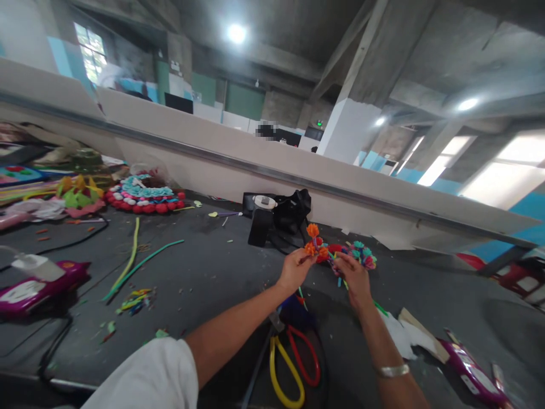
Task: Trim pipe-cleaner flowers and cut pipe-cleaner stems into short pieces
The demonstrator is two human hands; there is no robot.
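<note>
orange flower points upward, stem nearly upright.

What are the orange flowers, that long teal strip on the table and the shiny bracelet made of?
Orange flowers: matte, perhaps fuzzy craft wire or plastic; spiky petals, but too small to be sure.
Teal strip: matte, maybe fuzzy craft wire, since it lies in a gentle curve.
Bracelet: probably polished metal, silvery with bright glints.
</note>
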